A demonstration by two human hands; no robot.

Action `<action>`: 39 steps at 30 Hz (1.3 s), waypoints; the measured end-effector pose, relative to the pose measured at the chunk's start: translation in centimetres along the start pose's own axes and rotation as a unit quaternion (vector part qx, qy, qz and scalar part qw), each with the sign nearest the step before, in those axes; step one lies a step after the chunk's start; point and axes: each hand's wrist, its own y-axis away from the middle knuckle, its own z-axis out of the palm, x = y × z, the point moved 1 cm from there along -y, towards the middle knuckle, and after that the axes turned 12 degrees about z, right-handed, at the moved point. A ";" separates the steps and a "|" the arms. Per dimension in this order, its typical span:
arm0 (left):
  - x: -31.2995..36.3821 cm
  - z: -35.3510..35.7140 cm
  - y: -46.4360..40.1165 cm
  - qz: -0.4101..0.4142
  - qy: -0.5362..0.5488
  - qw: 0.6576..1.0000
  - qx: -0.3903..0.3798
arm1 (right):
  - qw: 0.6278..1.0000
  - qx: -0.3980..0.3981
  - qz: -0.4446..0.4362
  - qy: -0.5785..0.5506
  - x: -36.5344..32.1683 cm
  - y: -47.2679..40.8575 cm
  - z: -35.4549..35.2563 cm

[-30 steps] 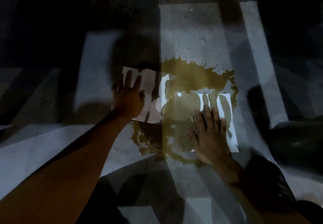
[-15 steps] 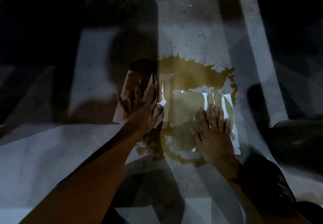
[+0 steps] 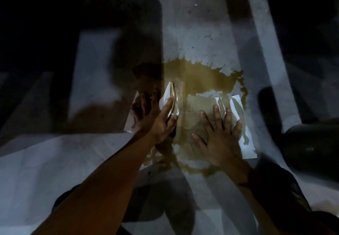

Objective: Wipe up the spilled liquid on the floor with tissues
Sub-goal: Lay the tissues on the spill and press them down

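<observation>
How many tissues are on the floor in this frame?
2. One tissue lies crumpled under the left hand at the spill's left edge; the other tissue, mostly soaked, lies flat under the right hand. Shadows could hide more.

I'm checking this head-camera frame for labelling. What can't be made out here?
- Left tissue: its left part lies in deep shadow, under the left hand.
- Right tissue: the middle is covered by the right hand.
- Spill: its left edge fades into shadow.
- Dark shape, right edge: too dim to identify.
</observation>
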 end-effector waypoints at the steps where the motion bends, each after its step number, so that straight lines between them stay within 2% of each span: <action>1: -0.3 0.3 0.0 0.002 -0.015 1.000 -0.002 | 1.000 -0.001 0.009 -0.001 0.2 -0.3 -0.2; 5: -1.0 -0.9 -1.4 -0.045 0.011 0.998 0.029 | 0.998 -0.003 0.061 -0.023 0.5 -3.1 -1.7; 8: -0.9 -1.6 -2.7 -0.062 0.071 0.994 -0.055 | 0.996 -0.026 0.072 -0.041 0.2 -5.4 -3.0; 10: 0.2 -2.1 -2.7 -0.074 0.079 0.993 -0.039 | 0.995 -0.039 0.074 -0.048 -0.3 -5.8 -3.4; 13: 2.0 -2.4 -2.4 -0.060 0.130 0.989 -0.047 | 0.998 -0.036 0.035 -0.030 -1.0 -4.7 -3.2; 15: 2.2 -3.1 -2.2 -0.050 0.148 0.986 -0.048 | 1.000 0.005 -0.011 -0.021 -0.7 -3.3 -3.3; 17: 2.0 -3.8 -1.9 -0.033 0.136 0.990 -0.011 | 0.998 0.053 -0.037 -0.023 0.0 -2.4 -3.6; 21: 1.9 -5.2 -1.7 0.042 0.108 0.993 0.025 | 0.998 0.030 -0.032 -0.037 0.8 -3.1 -4.6; 25: 0.8 -5.8 -2.7 0.019 0.100 0.995 0.002 | 0.996 0.005 -0.043 -0.077 0.9 -5.4 -6.3; 27: 0.3 -6.1 -3.0 0.004 0.143 0.990 -0.006 | 0.992 0.040 -0.079 -0.087 1.1 -6.2 -7.9; 29: 0.1 -6.9 -3.7 0.009 0.176 0.984 0.039 | 0.977 0.099 -0.103 -0.158 1.4 -6.9 -9.8; 33: 0.3 -9.1 -5.7 0.034 0.162 0.976 0.141 | 0.957 0.144 -0.076 -0.241 1.1 -8.7 -12.7; 36: 0.6 -11.0 -7.2 0.053 0.155 0.959 0.230 | 0.915 0.215 -0.086 -0.331 0.8 -9.7 -14.6; 39: 1.3 -12.5 -6.9 0.029 0.210 0.936 0.281 | 0.887 0.254 -0.085 -0.376 0.8 -10.0 -15.1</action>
